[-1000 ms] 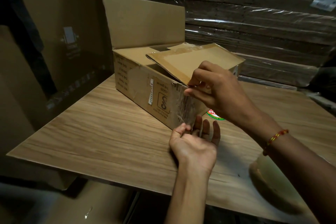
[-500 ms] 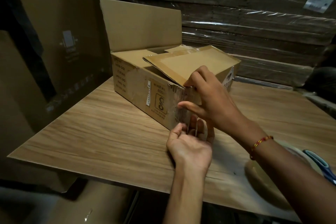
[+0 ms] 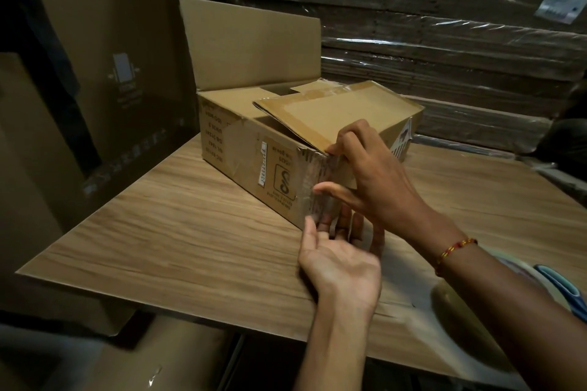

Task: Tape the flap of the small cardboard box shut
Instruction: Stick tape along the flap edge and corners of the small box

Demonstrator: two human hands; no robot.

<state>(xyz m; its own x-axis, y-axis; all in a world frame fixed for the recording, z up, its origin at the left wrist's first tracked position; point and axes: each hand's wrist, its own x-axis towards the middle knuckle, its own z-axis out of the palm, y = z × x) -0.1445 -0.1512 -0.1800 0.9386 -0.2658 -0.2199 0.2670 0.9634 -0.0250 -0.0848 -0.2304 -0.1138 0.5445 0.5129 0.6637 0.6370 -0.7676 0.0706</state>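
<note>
- Head view, right fingertips (image 3: 344,136): were seen pressed together on the near corner of the folded flap (image 3: 333,111), thumb spread apart lower down on the clear tape (image 3: 317,181); apparently so placed to hold the flap down while the strip was smoothed.
- Right hand (image 3: 378,181): was laid over the box corner; nothing was gripped.
- Left hand (image 3: 341,255): was held palm up, fingers loosely apart, tips against the tape's lower end at the box's bottom edge, probably to press it flat.
- Small cardboard box (image 3: 254,162): was set on the wooden table (image 3: 178,238), its rear flap upright, the folded flap not fully flat.
- Tape roll (image 3: 457,305): was half covered by the right forearm.
- Blue-handled item (image 3: 562,289): was cut off at the frame edge; kind could not be told.
- Tape extent: was hard to make out in dim light.
</note>
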